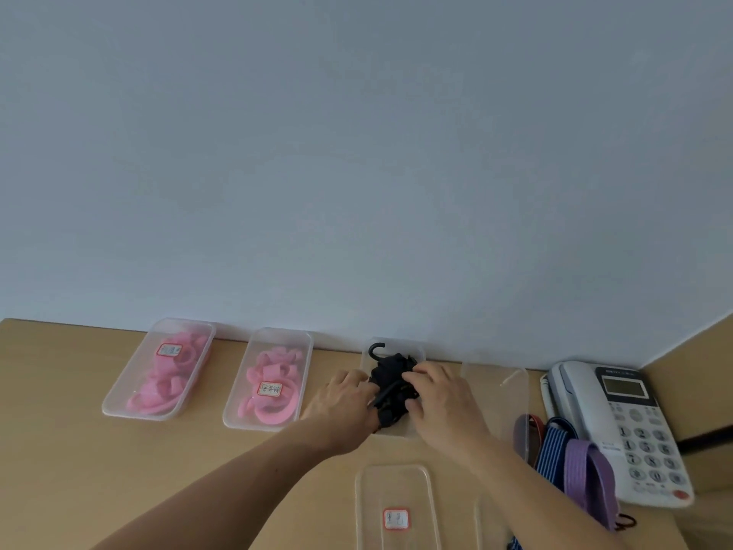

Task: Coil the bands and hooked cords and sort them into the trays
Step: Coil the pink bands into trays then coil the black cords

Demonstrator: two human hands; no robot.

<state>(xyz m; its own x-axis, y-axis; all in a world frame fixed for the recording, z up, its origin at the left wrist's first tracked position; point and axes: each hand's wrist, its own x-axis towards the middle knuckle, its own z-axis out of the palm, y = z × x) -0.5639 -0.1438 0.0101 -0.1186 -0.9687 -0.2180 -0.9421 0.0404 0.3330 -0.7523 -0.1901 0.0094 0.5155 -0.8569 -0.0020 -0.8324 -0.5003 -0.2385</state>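
Closest to the camera, a labelled clear tray (396,482) lies on the desk (59,391). Beyond it, the left hand (345,398) and right hand (440,394) both grip the black hooked cord bundle (390,377), fingers curled round it, inside the far tray (418,348) against the wall. Pink bands (158,387) fill two trays (119,402) (234,418) at left, while a striped band (553,450) and a purple band (587,478) lie right, beside the telephone (626,426).

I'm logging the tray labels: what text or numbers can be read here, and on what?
"1", "2", "3": top keypad row of the phone; other keys unclear.
Far-left tray label: blurred, unreadable.
Second tray label: blurred.
Near tray label: blurred.
Print above phone screen: too small.
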